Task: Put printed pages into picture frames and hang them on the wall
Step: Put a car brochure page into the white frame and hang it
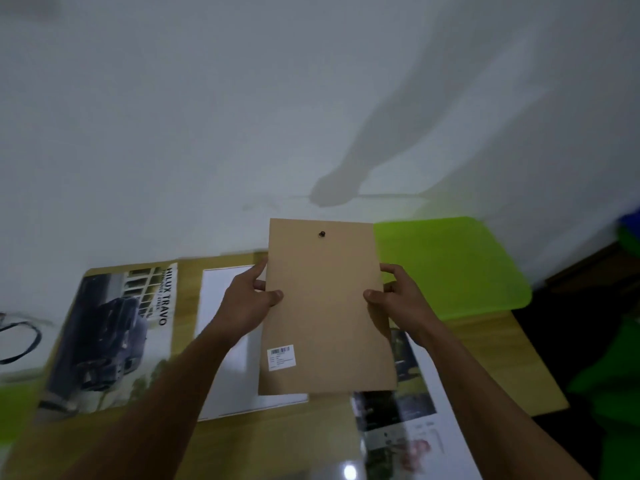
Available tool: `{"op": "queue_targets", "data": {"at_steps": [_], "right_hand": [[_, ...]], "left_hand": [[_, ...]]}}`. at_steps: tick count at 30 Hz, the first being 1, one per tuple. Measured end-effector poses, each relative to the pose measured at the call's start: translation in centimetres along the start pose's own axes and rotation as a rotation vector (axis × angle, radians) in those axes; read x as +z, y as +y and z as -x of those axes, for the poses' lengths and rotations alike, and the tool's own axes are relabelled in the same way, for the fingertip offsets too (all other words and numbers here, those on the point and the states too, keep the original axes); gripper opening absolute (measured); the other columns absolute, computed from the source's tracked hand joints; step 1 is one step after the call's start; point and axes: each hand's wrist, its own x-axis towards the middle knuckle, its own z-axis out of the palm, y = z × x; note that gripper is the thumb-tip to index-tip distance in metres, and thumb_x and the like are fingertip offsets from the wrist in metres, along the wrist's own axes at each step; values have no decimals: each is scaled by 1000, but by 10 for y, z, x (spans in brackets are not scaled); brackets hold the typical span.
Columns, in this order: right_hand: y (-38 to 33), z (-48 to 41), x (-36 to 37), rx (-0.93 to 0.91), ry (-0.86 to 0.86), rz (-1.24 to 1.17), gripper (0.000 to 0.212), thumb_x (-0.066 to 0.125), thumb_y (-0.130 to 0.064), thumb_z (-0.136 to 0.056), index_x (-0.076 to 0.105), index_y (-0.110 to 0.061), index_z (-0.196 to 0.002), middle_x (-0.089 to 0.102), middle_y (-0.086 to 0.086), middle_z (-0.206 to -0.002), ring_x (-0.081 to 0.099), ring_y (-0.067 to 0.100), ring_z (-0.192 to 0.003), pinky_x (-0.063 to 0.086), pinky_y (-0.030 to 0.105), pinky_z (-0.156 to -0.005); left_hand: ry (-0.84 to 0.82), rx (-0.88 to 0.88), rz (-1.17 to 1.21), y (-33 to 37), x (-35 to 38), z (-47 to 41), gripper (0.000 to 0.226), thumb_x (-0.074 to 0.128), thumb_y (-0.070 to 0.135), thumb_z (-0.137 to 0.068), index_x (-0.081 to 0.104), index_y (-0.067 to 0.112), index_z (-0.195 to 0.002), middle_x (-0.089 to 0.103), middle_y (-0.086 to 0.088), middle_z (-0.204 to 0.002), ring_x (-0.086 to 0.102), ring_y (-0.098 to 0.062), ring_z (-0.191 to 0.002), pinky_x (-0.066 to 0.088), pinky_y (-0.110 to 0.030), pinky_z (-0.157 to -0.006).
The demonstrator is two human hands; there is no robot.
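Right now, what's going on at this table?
A person holds a brown backing board, apparently the back of a picture frame, upright above the wooden table. The left hand and right hand pinch its side edges, thumbs on the facing side. A small hanger sits near its top and a barcode sticker lower down. A truck print, a white sheet and another printed page lie on the table. Nothing hangs on the visible wall.

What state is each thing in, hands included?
backing board: held above the table, brown back facing the camera
left hand: grips the board's left edge
right hand: grips the board's right edge
truck poster: flat on the table
white sheet: flat on the table
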Motion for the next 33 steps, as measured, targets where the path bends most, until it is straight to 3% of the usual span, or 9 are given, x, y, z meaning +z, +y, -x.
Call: {"op": "queue_targets", "data": {"at_steps": [5,8,10,13,15,18,23,29,33], "right_hand": [[19,-12,-90,16,18,87,68,73,-8,-87,43,-21,-147,59,6,-92,61,18,-80,48,23,-66],[34,-35,-133,25,70,177,63,76,-16,-85,47,-14,-141,53,3,-90,57,19,-82,43,23,-63],[45,-53,-154,38,90,202,63,78,-18,-84,48,-12,-139,54,6,-91,57,21,-84,44,27,-67],[55,-76,-175,49,89,235,68,79,-15,-82,46,-11,-142,60,5,-88,63,24,-88,52,34,-83],[61,-90,-183,58,78,263,75,80,-15,-80,43,-11,-145,68,9,-101,66,28,-100,53,42,-94],[72,-107,-190,63,94,347,79,83,-20,-76,44,-12,-145,65,18,-126,63,32,-113,51,44,-98],[68,-112,-196,-11,153,543,71,78,-23,-82,47,-5,-143,57,18,-135,55,32,-124,46,36,-101],[69,-113,-203,-51,189,688,28,74,-31,-81,66,-14,-101,67,15,-109,61,38,-105,53,42,-86],[58,-101,-201,-111,192,762,43,61,-31,-93,59,-10,-131,65,15,-125,59,35,-116,52,42,-92]], "left_hand": [[30,34,-25,31,91,-5,61,69,16,-87,46,27,-142,66,-2,-107,65,-24,-98,54,-43,-91],[69,9,-4,41,141,-21,58,74,16,-82,53,21,-136,70,-4,-104,66,-13,-82,55,-28,-74],[59,0,-12,45,169,-32,59,76,12,-80,55,18,-135,69,-3,-101,63,-6,-77,49,-19,-62],[60,5,-55,46,200,-47,68,81,11,-72,56,18,-135,68,-2,-102,64,-11,-83,46,-19,-62],[75,-6,-95,46,215,-55,68,82,12,-71,57,18,-134,67,-3,-104,63,-16,-89,45,-20,-64],[77,11,-196,46,235,-65,55,79,10,-75,61,12,-127,67,-2,-102,63,-16,-90,39,-10,-58],[118,5,-320,45,255,-84,70,79,20,-75,52,10,-138,64,-14,-120,62,-29,-105,48,-31,-81],[140,-14,-416,43,262,-92,79,81,35,-71,48,14,-141,57,-15,-122,60,-32,-106,53,-41,-86],[122,1,-438,42,253,-90,78,74,40,-80,42,12,-145,54,-17,-128,56,-33,-114,49,-41,-93]]}}
